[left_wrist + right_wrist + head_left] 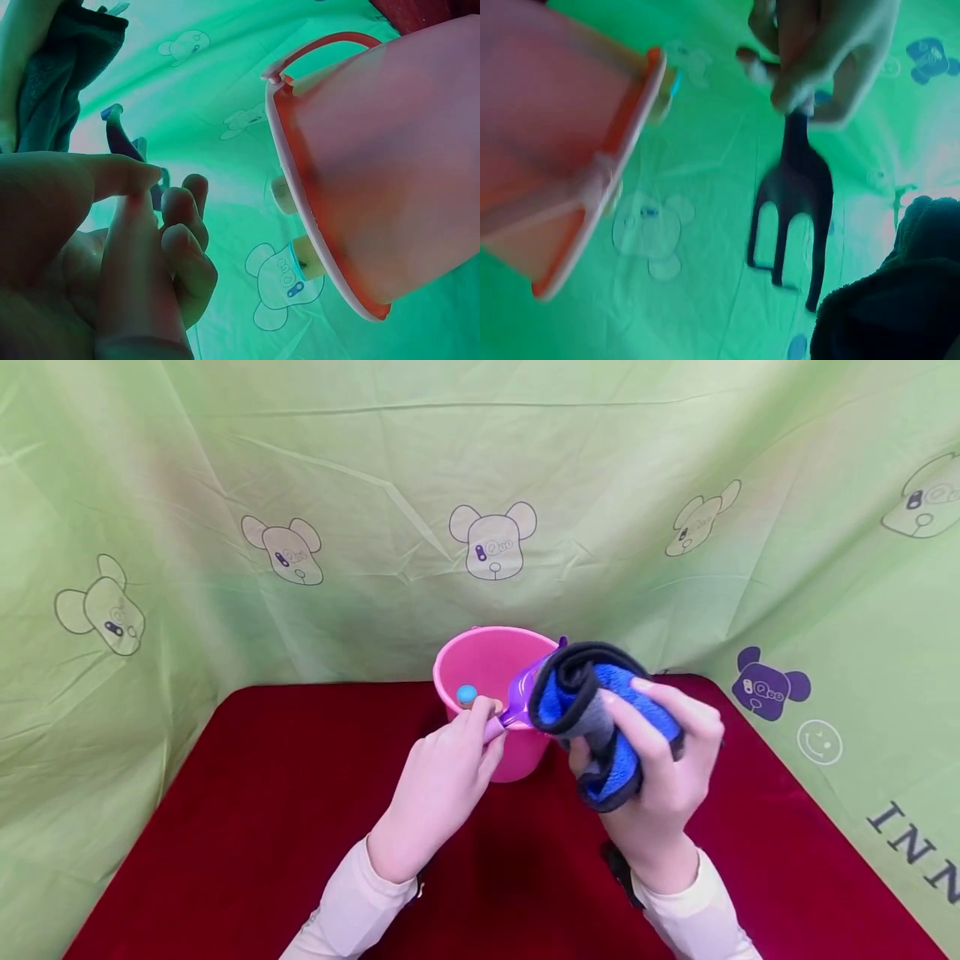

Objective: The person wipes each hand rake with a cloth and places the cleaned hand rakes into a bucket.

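My left hand (438,777) grips the pale handle of a purple toy garden fork (517,697), thumb and fingers around it. In the right wrist view the three-pronged head of the fork (799,184) shows whole. My right hand (671,768) holds a bunched blue and grey towel (555,697) with black edging. The towel (892,300) is close by the prong tips; whether they touch I cannot tell. Behind the hands a pink bucket (517,756) stands upright on the table. Above its rim, in the left wrist view, stick out a blue-banded handle end (307,257) and another pale end (283,195).
A dark red cloth covers the table (247,810). Green fabric (375,460) printed with bear heads hangs behind it and at both sides. The bucket's carrying handle (322,46) lies out to one side.
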A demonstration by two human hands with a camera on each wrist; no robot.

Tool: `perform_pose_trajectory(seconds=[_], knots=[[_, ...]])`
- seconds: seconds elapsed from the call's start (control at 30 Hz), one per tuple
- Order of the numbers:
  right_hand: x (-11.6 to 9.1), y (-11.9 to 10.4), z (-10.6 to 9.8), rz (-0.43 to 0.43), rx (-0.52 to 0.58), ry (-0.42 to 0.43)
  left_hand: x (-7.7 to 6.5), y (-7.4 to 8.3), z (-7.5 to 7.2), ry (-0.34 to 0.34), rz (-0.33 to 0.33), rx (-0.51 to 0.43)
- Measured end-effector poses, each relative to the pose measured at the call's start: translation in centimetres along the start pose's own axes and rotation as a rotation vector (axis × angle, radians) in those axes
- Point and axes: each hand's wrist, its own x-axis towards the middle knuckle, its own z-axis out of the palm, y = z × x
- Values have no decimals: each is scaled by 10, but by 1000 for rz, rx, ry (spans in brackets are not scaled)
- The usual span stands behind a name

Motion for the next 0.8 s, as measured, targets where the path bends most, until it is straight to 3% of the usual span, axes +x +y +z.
perform_pose_trajectory(seconds=[0.17, 0.33, 0.6, 0.8], knots=[[-8, -8, 4, -62, 85, -113, 0, 0, -1, 8, 16, -3], [-14, -9, 6, -66, 136, -235, -2, -1, -2, 13, 10, -57], [-21, -5, 6, -21, 97, -368, 0, 4, -7, 0, -24, -88], [-25, 1, 8, -39, 36, -396, 0, 6, -8, 52, 21, -26]])
